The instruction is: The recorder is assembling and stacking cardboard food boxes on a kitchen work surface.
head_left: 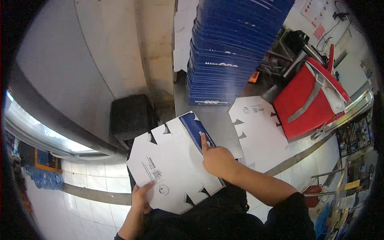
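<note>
Up loomed the blue stack (228, 52), looking liable to topple if bumped! Nearer sat the white sheet (174, 160), the left hand (140, 199) closed on its near edge; the right hand (218, 161), index outstretched, its grip unreadable, touched the blue flap (193, 125), where lopsided pressure could have skewed the fold.

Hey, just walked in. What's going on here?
A person is handling a flat white cardboard box blank. The left hand grips its near-left edge, while the right hand rests its extended index finger on the blue flap along the opposite edge. The blank is not yet formed into a box. Beyond it stands a tall stack of blue cardboard pieces; another white blank lies to the right.
</note>
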{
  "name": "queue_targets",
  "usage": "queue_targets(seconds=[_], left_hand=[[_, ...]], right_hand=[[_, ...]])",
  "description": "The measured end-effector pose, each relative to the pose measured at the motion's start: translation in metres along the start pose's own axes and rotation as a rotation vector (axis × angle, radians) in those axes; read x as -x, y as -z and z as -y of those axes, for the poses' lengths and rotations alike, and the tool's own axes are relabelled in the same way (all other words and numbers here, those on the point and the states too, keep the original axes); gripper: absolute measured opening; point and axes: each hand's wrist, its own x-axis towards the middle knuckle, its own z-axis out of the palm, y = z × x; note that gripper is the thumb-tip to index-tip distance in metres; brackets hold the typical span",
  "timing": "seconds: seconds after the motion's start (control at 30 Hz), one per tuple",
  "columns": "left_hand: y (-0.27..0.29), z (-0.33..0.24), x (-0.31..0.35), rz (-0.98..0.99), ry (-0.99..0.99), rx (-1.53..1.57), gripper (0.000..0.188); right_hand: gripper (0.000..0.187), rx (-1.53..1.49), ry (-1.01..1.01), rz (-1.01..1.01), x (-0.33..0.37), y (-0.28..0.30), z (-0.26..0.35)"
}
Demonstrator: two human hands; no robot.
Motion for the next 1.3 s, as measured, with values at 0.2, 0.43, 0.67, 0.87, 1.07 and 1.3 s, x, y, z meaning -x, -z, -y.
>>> queue_targets(seconds=[0.2,0.43,0.67,0.87,1.07,1.3], left_hand=[[0.003,0.006,0.000,0.347,0.034,0.485,0.073],[-0.002,-0.006,0.014,0.439,-0.097,0.409,0.083],[-0.067,-0.030,0.062,0.748,-0.228,-0.301,0.099],[-0.047,-0.041,0.049,0.389,-0.209,-0.353,0.052],[0.003,-0.061,0.003,0.255,-0.274,0.032,0.042],[0.020,-0.064,-0.058,0.099,-0.410,-0.303,0.068]], right_hand=[[0.048,-0.419,-0.116,0.134,0.005,-0.011,-0.070],[0.037,-1.264,-0.053,-0.003,0.063,0.009,-0.045],[0.034,-1.062,0.435,0.161,0.090,0.035,0.031],[0.039,-1.039,0.160,0.171,0.101,0.002,-0.020],[0.032,-1.658,-0.154,-0.379,0.058,0.001,-0.067],[0.039,-1.672,-0.125,-0.259,0.013,-0.009,-0.096]])
